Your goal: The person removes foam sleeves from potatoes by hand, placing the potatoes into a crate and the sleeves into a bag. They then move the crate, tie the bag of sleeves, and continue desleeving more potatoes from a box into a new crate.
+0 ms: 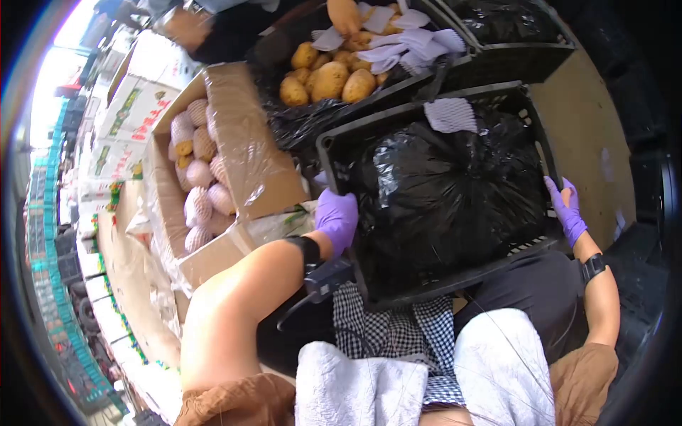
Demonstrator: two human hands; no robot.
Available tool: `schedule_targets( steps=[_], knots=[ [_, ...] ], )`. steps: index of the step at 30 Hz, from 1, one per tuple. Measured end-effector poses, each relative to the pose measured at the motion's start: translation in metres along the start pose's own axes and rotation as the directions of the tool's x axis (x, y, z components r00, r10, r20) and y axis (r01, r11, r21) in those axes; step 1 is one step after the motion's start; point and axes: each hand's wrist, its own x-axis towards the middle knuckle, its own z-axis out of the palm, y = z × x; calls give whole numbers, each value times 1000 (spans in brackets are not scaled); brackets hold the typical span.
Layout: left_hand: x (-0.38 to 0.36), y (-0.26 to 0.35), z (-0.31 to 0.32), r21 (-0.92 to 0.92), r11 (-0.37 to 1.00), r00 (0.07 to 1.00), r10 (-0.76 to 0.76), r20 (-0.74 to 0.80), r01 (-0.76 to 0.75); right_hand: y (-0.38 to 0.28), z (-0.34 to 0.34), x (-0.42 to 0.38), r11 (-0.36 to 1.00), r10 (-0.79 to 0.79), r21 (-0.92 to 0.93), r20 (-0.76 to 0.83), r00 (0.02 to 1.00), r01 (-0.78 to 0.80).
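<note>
A black plastic crate (433,290) is tilted in front of my lap. Inside it lies a full black plastic bag (455,192), gathered at its middle. My left hand (337,219), in a purple glove, is closed on the crate's left side. My right hand (566,211), also gloved in purple, grips the right side, with part of its fingers hidden by the rim. A white foam net sleeve (451,115) rests on the bag near the far rim.
Beyond stands another crate with yellow fruits (330,79) and loose foam sleeves (419,44). To the left, an open cardboard box (252,142) holds fruits in foam nets (200,174). White printed cartons (131,106) are stacked farther left. Another person's hand (186,28) shows at the top.
</note>
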Motion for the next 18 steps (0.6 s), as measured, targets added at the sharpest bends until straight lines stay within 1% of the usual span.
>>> schedule_targets(
  steps=[2, 3, 4, 5, 6, 7, 8, 9, 10, 11, 12, 13, 14, 15, 16, 17, 18],
  knots=[
    [-4, 12, -9, 7, 996, 995, -84, 48, 84, 7, 11, 6, 993, 107, 50, -14, 994, -107],
    [-8, 15, -13, 16, 998, 997, -60, 38, 59, -15, 5, 0, 978, 185, 88, 60, 981, -189],
    [-9, 17, -15, 27, 999, 999, -31, 35, 30, -8, 8, 2, 983, 162, 89, 20, 987, -163],
    [-5, 14, -13, 64, 998, 1000, -17, 26, 15, 8, 12, 11, 995, 97, -1, -3, 995, -97],
    [-1, 12, -7, 126, 991, 999, -47, -25, 49, 19, 14, 18, 995, 31, -96, -28, 999, -34],
    [2, 8, -4, 176, 982, 997, -54, -54, 63, 1, 11, 12, 995, 102, -11, 24, 995, -102],
    [7, 7, -1, 231, 971, 997, -44, -70, 60, -11, 11, 9, 998, 27, 61, 54, 998, -30],
    [15, 3, 3, 219, 972, 996, -78, -51, 88, -16, 6, -1, 992, -22, 127, 69, 997, 13],
    [34, -16, 18, 188, 976, 993, -105, -47, 112, -42, -10, -13, 989, 86, 99, 209, 974, -109],
    [39, -29, 22, 147, 989, 999, -28, 27, 24, -10, -4, 7, 1000, 18, -10, 193, 981, -17],
    [40, -27, 21, 1, 999, 995, -38, 96, 38, 11, -4, 26, 955, -52, -278, 177, 983, 100],
    [35, -20, 16, -142, 987, 985, -48, 163, 72, -10, -21, 34, 914, 84, -401, 336, 938, 62],
    [28, -21, 12, -336, 909, 948, -154, 279, 247, -31, -33, 37, 853, 249, -520, 479, 842, 44],
    [21, -18, 6, -485, 763, 881, -232, 412, 428, -41, -38, 44, 885, 283, -465, 523, 804, -9],
    [17, -16, 3, -514, 719, 850, -208, 483, 468, -46, -40, 49, 907, 314, -415, 570, 759, -64],
    [10, -18, 1, -533, 667, 810, -188, 555, 520, -37, -29, 50, 946, 118, -323, 337, 934, -3],
    [4, -18, -3, -544, 613, 764, -161, 625, 573, -85, -32, 37, 961, 203, -258, 419, 885, -99]
  ],
)
